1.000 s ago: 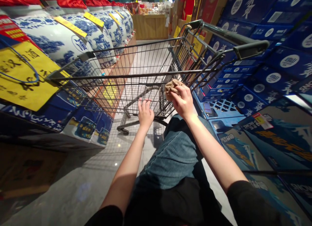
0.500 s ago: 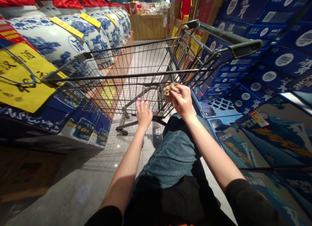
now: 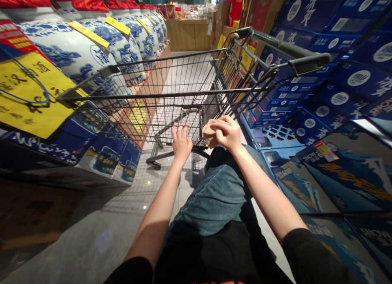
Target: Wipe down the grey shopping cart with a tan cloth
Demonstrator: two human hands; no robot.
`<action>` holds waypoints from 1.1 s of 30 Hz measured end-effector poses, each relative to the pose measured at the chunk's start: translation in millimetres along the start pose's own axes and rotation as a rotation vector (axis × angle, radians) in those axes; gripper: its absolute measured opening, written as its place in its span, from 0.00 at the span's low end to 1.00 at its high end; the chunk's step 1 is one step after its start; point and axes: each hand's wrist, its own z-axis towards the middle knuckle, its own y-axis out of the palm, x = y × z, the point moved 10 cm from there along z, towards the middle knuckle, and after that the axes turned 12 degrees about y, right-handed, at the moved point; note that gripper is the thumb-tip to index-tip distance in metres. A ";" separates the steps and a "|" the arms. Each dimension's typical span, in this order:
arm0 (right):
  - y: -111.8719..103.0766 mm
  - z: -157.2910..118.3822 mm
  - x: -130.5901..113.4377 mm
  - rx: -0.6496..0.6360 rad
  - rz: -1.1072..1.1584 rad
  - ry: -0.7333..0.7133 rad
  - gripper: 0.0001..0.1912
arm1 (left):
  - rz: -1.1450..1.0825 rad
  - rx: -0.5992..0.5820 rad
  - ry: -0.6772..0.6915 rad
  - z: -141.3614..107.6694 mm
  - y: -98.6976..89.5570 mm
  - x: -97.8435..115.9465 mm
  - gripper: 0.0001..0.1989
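A crumpled tan wad, long axis pointing sideways at the left hand, is clamped by the right hand, fingers together, while cart wire is hooked by the left's curled fingers.

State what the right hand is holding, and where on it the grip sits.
The right hand pinches a crumpled tan wad in its fingers, by the end nearest the hand; its material cannot be told.

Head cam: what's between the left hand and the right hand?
In the head view, the crumpled tan item held by the right hand comes first, then a stretch of the shopping cart's wire mesh, up to the left hand.
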 end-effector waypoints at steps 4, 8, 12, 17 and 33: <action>-15.8 2.0 7.2 0.131 -0.059 0.062 0.21 | 0.006 -0.005 0.006 -0.5 -1.4 0.0 0.30; -25.2 2.2 1.1 0.228 -0.038 -0.007 0.22 | 0.000 0.001 -0.002 -0.8 -2.1 -1.7 0.30; -32.4 5.1 7.2 0.266 -0.034 0.022 0.15 | 0.010 0.005 0.004 -1.0 -2.0 -1.6 0.30; -33.7 5.9 5.2 0.268 -0.146 0.022 0.23 | 0.012 0.014 0.006 -1.5 -2.3 -1.7 0.30; -31.9 4.3 11.1 0.332 -0.254 0.059 0.26 | 0.009 -0.011 0.008 0.4 -0.9 0.4 0.30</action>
